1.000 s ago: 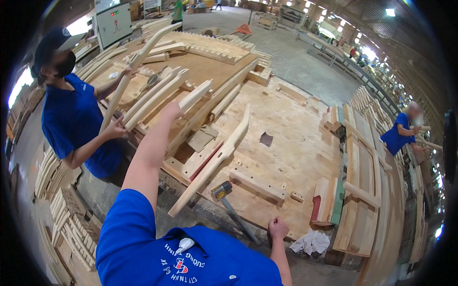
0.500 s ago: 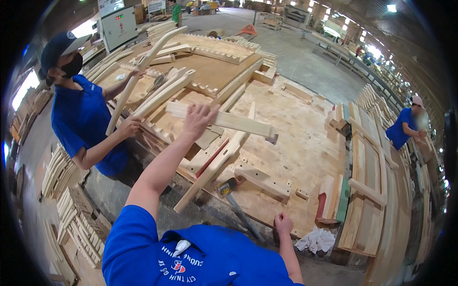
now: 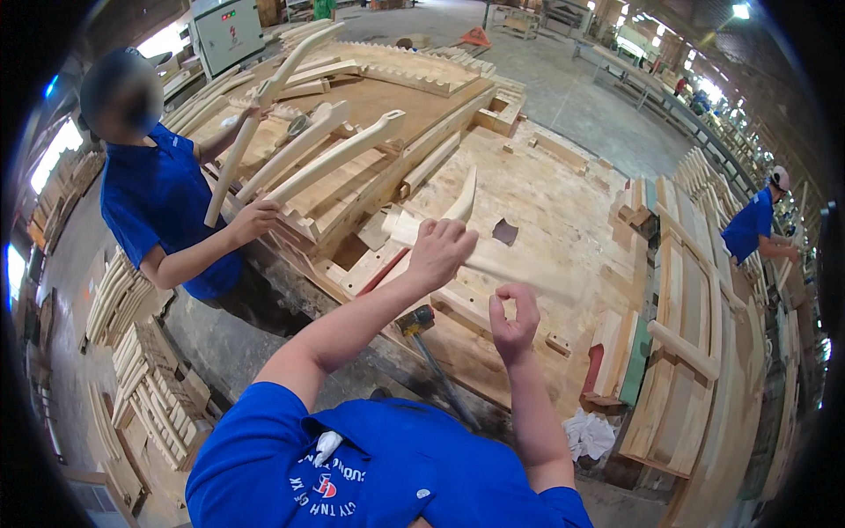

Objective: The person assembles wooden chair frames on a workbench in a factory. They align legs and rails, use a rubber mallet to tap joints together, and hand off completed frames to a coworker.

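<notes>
Gripping a pale wooden bar with the fingers of the left hand, above the worktop, inward of its near edge; curling those of the right hand to a narrow gap.

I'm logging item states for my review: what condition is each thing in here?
Left hand: closed on a wooden piece.
Wooden piece: gripped, blurred at right.
Right hand: raised, loosely curled, seemingly empty.
Hammer: lying at table edge, unheld.
Tapered curved piece: lying, partly hidden.
White cloth: crumpled.
Co-worker's long piece: tilted, hand-held.
</notes>
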Available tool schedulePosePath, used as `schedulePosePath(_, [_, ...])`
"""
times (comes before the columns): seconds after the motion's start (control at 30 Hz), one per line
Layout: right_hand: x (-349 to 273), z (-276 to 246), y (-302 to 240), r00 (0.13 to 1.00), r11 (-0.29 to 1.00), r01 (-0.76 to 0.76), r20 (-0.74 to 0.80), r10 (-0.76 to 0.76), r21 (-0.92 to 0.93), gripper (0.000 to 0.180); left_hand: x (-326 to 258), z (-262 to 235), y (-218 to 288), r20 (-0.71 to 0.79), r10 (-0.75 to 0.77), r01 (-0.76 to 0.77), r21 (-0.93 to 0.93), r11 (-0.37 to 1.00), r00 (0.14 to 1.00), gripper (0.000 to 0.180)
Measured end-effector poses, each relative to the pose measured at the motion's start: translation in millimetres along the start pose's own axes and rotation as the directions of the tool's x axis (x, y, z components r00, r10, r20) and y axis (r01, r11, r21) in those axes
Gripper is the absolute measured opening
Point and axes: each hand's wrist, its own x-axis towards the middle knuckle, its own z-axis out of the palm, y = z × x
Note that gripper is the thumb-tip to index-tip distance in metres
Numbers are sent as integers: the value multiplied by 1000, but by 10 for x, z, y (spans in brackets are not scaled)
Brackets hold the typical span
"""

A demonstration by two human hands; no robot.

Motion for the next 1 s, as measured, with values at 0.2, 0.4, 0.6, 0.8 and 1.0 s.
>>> schedulePosePath(0.2, [139, 226, -32, 875, 744, -313, -126, 468, 591, 35, 95, -7, 636, 18, -297, 282, -374, 884, 955, 59])
schedulePosePath(0.4, [333, -26, 149, 789, 520, -458, 61, 611, 721, 42, 1, -5, 1032, 29, -99, 103, -323, 941, 995, 86])
schedulePosePath(0.6, [470, -152, 1002, 801, 569, -394, -34, 598, 722, 51, -452, -159, 958, 192, 9, 49, -293, 955, 981, 84])
schedulePosePath(0.8, [446, -512, 1781, 817, 822, -569, -108, 567, 14, 42, -1606, -131, -23, 255, -532, 531, 77, 844, 807, 75])
schedulePosePath(1.0, [467, -586, 1782, 723, 780, -419, 348, 596, -464, 47, -2437, -204, -345, 413, -792, 743, 319, 588, 450, 73])
